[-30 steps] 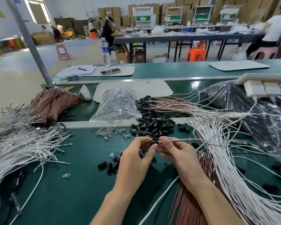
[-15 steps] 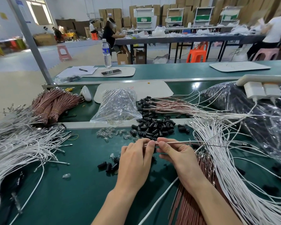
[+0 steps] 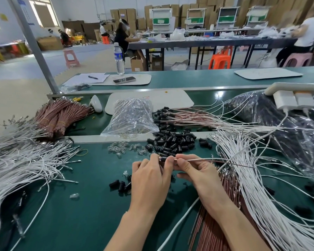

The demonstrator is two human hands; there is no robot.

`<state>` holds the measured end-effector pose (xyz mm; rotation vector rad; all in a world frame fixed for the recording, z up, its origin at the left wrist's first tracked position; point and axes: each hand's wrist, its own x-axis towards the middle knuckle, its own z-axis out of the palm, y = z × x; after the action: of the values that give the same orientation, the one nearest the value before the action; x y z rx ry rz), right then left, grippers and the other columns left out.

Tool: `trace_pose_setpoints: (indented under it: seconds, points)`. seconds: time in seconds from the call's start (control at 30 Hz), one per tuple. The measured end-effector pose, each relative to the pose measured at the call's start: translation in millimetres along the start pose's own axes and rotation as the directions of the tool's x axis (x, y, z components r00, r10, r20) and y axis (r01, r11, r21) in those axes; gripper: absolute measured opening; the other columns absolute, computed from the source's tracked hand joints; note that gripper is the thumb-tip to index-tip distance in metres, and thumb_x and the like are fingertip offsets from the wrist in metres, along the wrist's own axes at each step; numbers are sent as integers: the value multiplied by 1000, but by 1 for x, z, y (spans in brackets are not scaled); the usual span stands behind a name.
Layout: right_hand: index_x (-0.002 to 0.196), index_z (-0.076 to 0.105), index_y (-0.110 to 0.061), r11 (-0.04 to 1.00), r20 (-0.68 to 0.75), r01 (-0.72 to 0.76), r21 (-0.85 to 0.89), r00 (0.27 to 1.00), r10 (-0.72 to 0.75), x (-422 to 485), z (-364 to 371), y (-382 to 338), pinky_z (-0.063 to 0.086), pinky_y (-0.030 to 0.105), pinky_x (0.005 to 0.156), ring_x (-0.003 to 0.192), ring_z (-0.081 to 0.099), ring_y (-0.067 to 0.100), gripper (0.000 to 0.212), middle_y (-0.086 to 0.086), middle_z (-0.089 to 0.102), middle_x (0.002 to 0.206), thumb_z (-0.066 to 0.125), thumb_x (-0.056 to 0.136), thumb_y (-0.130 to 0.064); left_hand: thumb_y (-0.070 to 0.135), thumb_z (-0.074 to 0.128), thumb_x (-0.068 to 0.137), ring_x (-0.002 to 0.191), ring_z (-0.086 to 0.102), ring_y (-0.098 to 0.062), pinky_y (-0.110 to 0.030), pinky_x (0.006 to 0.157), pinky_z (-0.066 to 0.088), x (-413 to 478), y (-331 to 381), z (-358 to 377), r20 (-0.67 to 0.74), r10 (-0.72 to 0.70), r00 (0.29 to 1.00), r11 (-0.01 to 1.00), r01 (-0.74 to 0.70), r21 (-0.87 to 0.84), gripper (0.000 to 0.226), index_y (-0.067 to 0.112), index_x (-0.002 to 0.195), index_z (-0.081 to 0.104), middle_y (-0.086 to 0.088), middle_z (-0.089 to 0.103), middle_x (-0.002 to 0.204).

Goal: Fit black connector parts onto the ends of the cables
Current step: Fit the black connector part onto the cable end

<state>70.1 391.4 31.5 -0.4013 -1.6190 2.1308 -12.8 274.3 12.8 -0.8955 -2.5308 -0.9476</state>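
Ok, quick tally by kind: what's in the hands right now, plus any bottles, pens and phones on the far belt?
Black connector, pinched by the left hand: 1
Brown cable, pinched by the right hand: 1
Water bottle: 1
Pen: 1
Phone: 1
Total: 5

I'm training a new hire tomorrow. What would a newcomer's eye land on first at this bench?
First the hands at the centre: the left hand pinches a black connector part while the right hand pinches a copper-coloured cable that meets it. Just behind them lies a loose pile of black connectors on the green table. Heaps of white cables fan out on both sides.
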Motion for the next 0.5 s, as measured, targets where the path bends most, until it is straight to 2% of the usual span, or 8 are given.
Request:
trace_pose_setpoints:
  seconds: [0.17,0.33,0.43,0.5]
  points:
    - [96,79,-24,1000,34,8,-18,999,-8,1,0,2,58,21,73,102,74,20,16,6,78,105,68,85,-26,70,6,99,70,52,-14,-33,88,37,0,-2,0,64,-2,998,1000,4,-28,62,23,82,43,9,55,68]
    - [95,78,-31,1000,74,18,-16,997,-17,1,-1,2,58,22,78,107,73,19,15,4,78,108,67,86,-30,67,-1,98,75,54,-12,-33,93,35,-1,-3,-2,116,13,993,998,-6,-64,68,22,87,49,9,58,74]
    - [94,78,-33,999,88,31,-22,996,-29,0,-1,2,57,22,79,109,72,19,15,4,78,110,65,88,-30,63,4,102,77,49,-7,-35,89,38,-2,-2,-2,110,13,994,994,0,-114,57,26,81,42,9,54,70]
    - [94,78,-34,999,96,37,-34,995,-34,0,-1,2,57,22,80,109,72,18,16,3,78,110,63,89,-30,61,10,101,83,44,7,-37,86,39,-3,-1,-2,100,1,995,988,14,-151,46,30,77,34,9,51,67]
